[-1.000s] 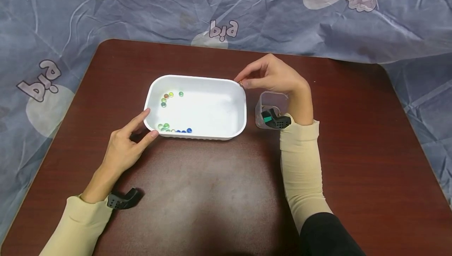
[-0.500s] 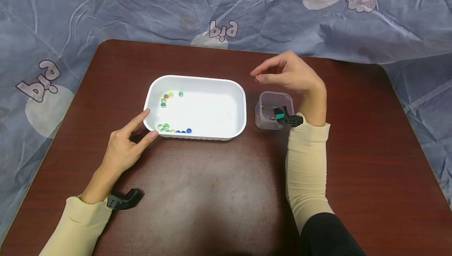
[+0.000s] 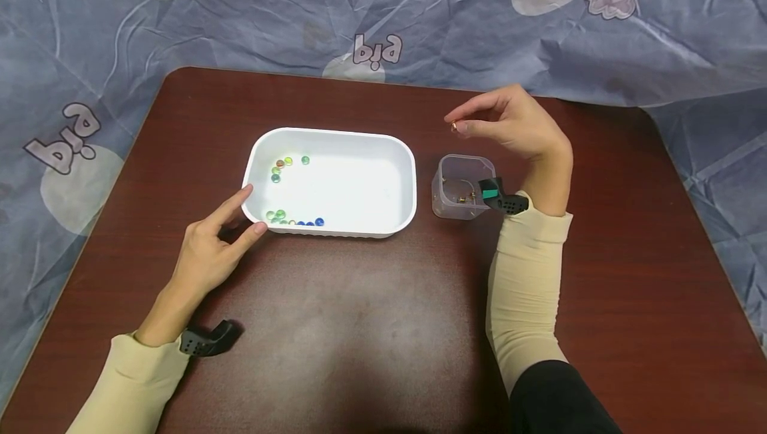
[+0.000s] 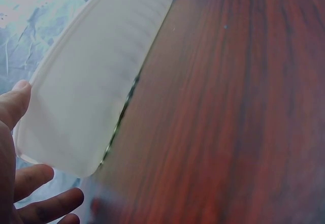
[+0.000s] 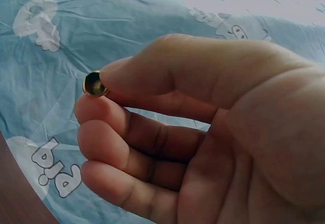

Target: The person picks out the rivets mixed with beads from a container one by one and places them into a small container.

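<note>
A white tray (image 3: pixel 359 233) holds several green, blue, yellow and brown glass marbles (image 3: pixel 280 214), mostly along its left side and near edge. My left hand (image 3: pixel 206 251) touches the tray's left end, its thumb and a finger on the rim; the left wrist view shows that hand (image 4: pixel 25 183) beside the tray wall (image 4: pixel 91 76). My right hand (image 3: pixel 521 124) is in the air behind a clear plastic box (image 3: pixel 443 204). Between thumb and fingertip it pinches a small, hollow, gold-coloured round piece (image 5: pixel 95 84), with a dark opening facing the camera.
Several small gold-coloured pieces (image 3: pixel 464 200) lie in the clear box, to the right of the tray. A brown wooden table (image 3: pixel 359 301) bears everything. A grey-blue cloth (image 3: pixel 419 28) with printed figures hangs along the far edge.
My right hand has moved rightward from the tray's far right corner to behind the clear box, still pinching the gold-coloured piece. The left hand and the tray have stayed in place.
</note>
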Demonstrator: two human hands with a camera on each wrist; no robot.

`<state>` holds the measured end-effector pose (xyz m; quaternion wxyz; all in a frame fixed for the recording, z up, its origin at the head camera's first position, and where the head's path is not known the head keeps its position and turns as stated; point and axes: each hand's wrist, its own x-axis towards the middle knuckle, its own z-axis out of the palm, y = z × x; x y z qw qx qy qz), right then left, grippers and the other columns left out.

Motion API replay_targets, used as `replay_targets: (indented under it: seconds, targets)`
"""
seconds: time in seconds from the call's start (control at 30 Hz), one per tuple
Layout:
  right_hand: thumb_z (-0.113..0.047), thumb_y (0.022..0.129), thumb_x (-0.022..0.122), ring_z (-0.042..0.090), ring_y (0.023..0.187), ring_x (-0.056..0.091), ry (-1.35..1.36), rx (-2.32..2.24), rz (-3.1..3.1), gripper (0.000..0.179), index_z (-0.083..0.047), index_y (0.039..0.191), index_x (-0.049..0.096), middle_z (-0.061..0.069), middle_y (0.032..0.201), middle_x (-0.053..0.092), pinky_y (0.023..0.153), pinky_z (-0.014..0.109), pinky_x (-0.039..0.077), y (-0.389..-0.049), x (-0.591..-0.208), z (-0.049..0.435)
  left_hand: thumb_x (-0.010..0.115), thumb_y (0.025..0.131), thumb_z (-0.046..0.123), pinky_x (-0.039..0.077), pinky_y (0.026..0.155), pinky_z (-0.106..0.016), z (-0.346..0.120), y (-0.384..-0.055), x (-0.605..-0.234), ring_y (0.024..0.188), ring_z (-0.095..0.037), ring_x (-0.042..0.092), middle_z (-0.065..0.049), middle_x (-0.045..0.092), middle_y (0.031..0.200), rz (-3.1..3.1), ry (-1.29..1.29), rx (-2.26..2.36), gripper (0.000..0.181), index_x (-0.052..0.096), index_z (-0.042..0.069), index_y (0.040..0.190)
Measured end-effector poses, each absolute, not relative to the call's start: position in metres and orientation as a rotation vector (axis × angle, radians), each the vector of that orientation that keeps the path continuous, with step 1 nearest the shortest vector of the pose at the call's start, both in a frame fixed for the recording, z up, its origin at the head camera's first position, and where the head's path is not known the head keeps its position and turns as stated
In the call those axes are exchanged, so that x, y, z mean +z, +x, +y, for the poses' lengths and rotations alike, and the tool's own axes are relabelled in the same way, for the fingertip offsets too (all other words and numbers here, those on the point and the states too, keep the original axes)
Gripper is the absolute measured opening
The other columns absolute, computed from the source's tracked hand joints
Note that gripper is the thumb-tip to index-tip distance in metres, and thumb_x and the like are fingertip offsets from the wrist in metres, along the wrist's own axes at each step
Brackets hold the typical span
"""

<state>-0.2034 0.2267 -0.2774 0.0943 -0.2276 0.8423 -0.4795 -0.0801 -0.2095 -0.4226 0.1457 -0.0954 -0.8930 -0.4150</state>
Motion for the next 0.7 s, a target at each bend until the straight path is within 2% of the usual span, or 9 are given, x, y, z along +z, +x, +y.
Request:
replay_targets:
  seconds: [0.13,0.27,0.4,0.57,0.7]
  targets:
    - [-0.005,0.091,0.070,0.014,0.086,0.069,-0.642,-1.448,2.519,0.018,0.003,0.106,0.074,0.005,0.095,0.075,0.081,0.022,0.052,-0.200,-0.276,0.233,0.080,0.085,0.020,0.046,0.082,-0.047,-0.209,-0.080,-0.423,0.094,-0.035,0.069,-0.022,0.072,0.103,-2.573,-0.279,-1.200,0.063,0.056,0.021,0.142]
    - [-0.004,0.092,0.068,0.013,0.082,0.069,-0.625,-1.432,2.550,0.014,-0.001,0.103,0.076,0.002,0.091,0.075,0.075,0.020,0.051,-0.198,-0.274,0.241,0.081,0.084,0.019,0.046,0.080,-0.048,-0.208,-0.080,-0.423,0.091,-0.035,0.069,-0.021,0.072,0.101,-2.566,-0.284,-1.193,0.063,0.057,0.020,0.142]
    - [0.001,0.090,0.069,0.013,0.079,0.068,-0.601,-1.467,2.548,0.012,0.003,0.099,0.075,0.001,0.087,0.075,0.072,0.020,0.051,-0.195,-0.274,0.251,0.081,0.084,0.018,0.046,0.080,-0.049,-0.208,-0.080,-0.423,0.091,-0.036,0.069,-0.022,0.072,0.100,-2.559,-0.290,-1.187,0.063,0.057,0.021,0.142]
    - [0.004,0.089,0.067,0.011,0.076,0.069,-0.569,-1.487,2.570,0.012,0.004,0.098,0.075,-0.001,0.085,0.075,0.074,0.019,0.052,-0.192,-0.274,0.262,0.081,0.084,0.018,0.046,0.079,-0.048,-0.208,-0.080,-0.423,0.090,-0.036,0.070,-0.022,0.072,0.100,-2.554,-0.289,-1.185,0.062,0.058,0.022,0.141]
    - [0.007,0.088,0.066,0.013,0.077,0.070,-0.597,-1.530,2.524,0.014,0.009,0.100,0.073,0.004,0.084,0.075,0.076,0.020,0.053,-0.192,-0.275,0.267,0.081,0.084,0.018,0.046,0.079,-0.047,-0.208,-0.081,-0.424,0.090,-0.036,0.070,-0.022,0.072,0.099,-2.553,-0.286,-1.177,0.062,0.058,0.022,0.141]
